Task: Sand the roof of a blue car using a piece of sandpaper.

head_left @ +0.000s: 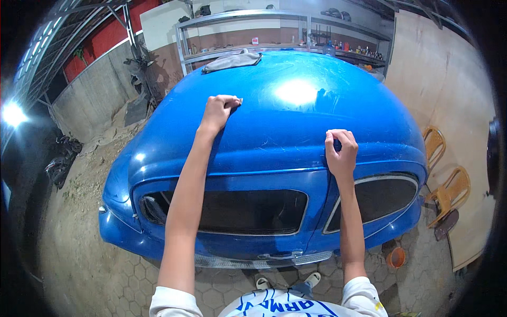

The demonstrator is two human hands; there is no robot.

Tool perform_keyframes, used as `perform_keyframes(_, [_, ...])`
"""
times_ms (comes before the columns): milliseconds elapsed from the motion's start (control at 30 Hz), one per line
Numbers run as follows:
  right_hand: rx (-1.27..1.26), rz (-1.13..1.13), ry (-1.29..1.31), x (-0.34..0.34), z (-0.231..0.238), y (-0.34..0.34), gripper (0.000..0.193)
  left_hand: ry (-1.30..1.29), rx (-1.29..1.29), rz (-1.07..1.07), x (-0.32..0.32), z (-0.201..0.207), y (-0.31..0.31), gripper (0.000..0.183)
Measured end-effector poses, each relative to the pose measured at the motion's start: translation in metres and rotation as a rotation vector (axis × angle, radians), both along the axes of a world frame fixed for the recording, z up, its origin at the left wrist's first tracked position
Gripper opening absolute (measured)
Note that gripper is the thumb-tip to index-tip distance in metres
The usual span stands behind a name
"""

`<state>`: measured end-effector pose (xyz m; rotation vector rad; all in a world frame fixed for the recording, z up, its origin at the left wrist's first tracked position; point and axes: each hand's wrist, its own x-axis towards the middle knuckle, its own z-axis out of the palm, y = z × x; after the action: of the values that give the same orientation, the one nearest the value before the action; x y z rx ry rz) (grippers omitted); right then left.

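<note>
I stand beside a rounded blue car (274,121) with both arms stretched over its roof. My left hand (219,112) is closed in a pinch on the left part of the roof. A small, thin grey piece (240,101) pokes out at its fingertips; its kind is too small to tell. Above the seam over the side windows, my right hand (343,149) has its fingers curled together against the thumb. Whatever they hold, if anything, is hidden. A grey cloth (232,61) lies crumpled on the roof's far side. Pale scratches and smears mark the blue paint around both hands.
Behind the car runs a metal shelf rack (285,45) with bottles and small items. Two tan plastic chairs (451,190) stand at the right by a board wall (438,79). An orange bucket (396,258) sits on the paving near the car. A bright lamp (13,113) shines at left.
</note>
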<state>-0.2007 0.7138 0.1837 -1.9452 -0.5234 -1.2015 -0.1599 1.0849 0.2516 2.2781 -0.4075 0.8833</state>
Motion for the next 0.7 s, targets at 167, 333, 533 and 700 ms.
perform_keyframes(167, [0.049, 0.03, 0.035, 0.007, 0.001, 0.006, 0.015, -0.015, 0.056, 0.296, 0.021, 0.005, -0.001, 0.013])
perform_keyframes(333, [0.031, -0.098, 0.042, 0.011, -0.01, -0.063, 0.015, -0.096, 0.008, 0.29, -0.02, -0.026, -0.068, 0.02])
perform_keyframes(533, [0.074, -0.284, 0.058, 0.058, -0.023, -0.153, 0.019, -0.158, -0.041, 0.212, -0.013, -0.027, -0.032, 0.013])
perform_keyframes(700, [0.07, -0.359, 0.111, 0.067, -0.017, -0.167, 0.022, -0.11, 0.068, 0.383, 0.042, -0.006, -0.039, 0.014])
